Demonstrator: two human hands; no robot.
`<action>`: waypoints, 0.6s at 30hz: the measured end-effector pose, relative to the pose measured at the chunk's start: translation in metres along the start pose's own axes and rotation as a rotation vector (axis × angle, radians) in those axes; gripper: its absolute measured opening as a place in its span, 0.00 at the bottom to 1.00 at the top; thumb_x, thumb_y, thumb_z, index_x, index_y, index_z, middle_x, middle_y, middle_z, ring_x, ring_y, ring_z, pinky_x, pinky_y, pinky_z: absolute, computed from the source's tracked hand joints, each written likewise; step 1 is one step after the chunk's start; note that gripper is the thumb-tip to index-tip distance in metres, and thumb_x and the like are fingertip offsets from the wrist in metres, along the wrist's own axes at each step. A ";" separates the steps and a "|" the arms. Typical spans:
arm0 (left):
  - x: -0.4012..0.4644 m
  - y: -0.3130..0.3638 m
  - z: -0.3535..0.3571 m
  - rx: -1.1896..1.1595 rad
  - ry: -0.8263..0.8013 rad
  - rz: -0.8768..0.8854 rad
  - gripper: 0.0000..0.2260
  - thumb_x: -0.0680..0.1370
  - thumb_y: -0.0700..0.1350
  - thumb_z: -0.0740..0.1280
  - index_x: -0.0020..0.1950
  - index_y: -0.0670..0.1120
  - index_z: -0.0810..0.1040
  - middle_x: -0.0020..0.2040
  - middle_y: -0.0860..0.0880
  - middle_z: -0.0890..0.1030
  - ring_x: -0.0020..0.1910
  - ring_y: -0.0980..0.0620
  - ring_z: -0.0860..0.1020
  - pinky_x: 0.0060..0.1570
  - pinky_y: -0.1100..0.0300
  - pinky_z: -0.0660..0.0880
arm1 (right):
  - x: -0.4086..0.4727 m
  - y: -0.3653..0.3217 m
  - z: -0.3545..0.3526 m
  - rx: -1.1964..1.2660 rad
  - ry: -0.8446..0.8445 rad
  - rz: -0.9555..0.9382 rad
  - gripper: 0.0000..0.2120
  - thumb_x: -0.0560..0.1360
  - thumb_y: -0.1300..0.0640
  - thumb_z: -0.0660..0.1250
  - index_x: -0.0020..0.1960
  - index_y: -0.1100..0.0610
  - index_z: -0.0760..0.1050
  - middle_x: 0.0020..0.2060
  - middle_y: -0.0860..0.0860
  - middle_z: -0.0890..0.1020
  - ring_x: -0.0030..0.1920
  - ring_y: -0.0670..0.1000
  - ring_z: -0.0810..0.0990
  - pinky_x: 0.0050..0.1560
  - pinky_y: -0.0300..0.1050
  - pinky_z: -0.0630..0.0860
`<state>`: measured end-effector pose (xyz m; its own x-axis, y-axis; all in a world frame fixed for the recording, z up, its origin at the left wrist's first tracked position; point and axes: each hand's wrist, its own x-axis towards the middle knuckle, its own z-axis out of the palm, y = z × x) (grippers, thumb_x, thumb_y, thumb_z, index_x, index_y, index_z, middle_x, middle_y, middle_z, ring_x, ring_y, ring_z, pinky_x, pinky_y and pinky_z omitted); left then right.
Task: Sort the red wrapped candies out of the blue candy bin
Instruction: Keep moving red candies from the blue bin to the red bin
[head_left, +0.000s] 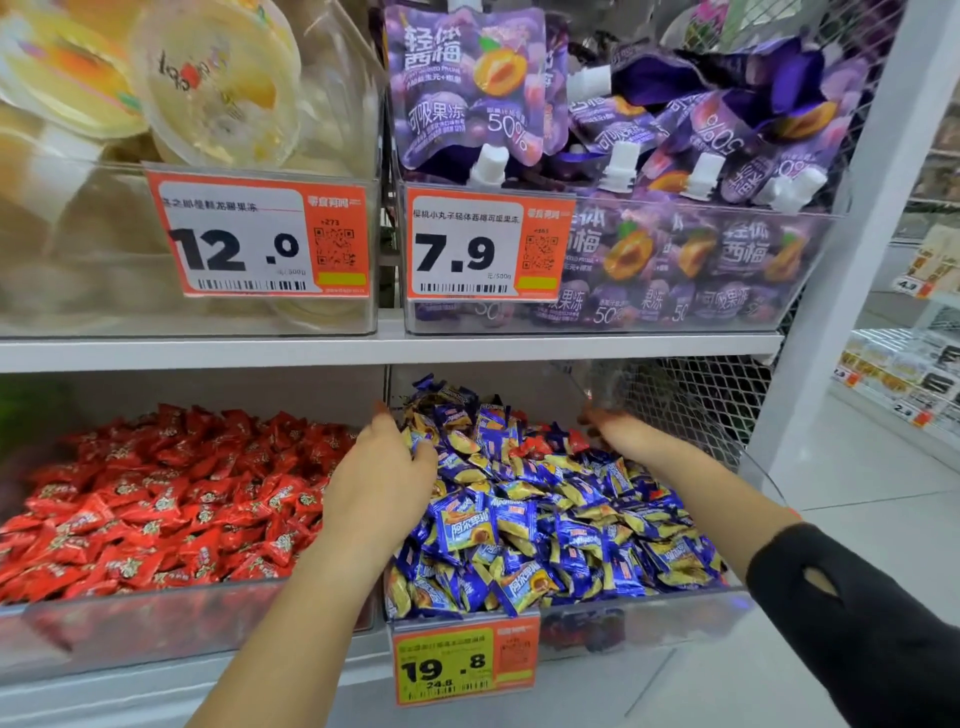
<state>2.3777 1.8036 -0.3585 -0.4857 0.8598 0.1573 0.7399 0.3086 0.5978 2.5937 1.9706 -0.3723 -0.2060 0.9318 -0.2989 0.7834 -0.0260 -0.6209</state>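
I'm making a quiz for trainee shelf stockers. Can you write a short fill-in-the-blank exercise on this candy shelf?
1. The stray red candies lie in the bin of ____ candies.
2. The bin left of it holds only ____ candies.
3. The orange tag on the blue bin's front shows 19.8 above a smaller ____.
4. The left hand and the right hand both reach into the ____ bin.

Missing words: blue; red; 24.8; blue
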 end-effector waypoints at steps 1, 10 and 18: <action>0.000 0.000 0.000 0.002 0.001 -0.001 0.12 0.81 0.50 0.58 0.55 0.41 0.67 0.50 0.44 0.74 0.38 0.49 0.71 0.29 0.58 0.61 | 0.001 -0.002 0.003 -0.005 -0.024 0.005 0.30 0.81 0.39 0.46 0.75 0.57 0.62 0.73 0.57 0.66 0.71 0.57 0.66 0.73 0.53 0.59; 0.001 0.005 0.002 0.018 0.032 -0.017 0.13 0.81 0.48 0.59 0.60 0.40 0.68 0.52 0.44 0.75 0.38 0.51 0.70 0.27 0.62 0.61 | 0.001 -0.041 0.025 0.089 -0.113 -0.076 0.31 0.80 0.36 0.47 0.78 0.50 0.53 0.77 0.54 0.54 0.76 0.55 0.54 0.74 0.52 0.51; -0.001 0.004 0.001 0.064 0.045 -0.007 0.24 0.81 0.58 0.53 0.67 0.40 0.67 0.63 0.41 0.73 0.56 0.44 0.73 0.50 0.53 0.71 | -0.014 -0.054 0.027 0.221 -0.111 -0.177 0.29 0.79 0.38 0.51 0.76 0.50 0.58 0.75 0.51 0.60 0.75 0.53 0.59 0.72 0.47 0.55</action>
<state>2.3817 1.8042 -0.3571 -0.5100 0.8390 0.1897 0.7641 0.3407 0.5478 2.5381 1.9493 -0.3538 -0.3998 0.8841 -0.2419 0.5856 0.0433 -0.8095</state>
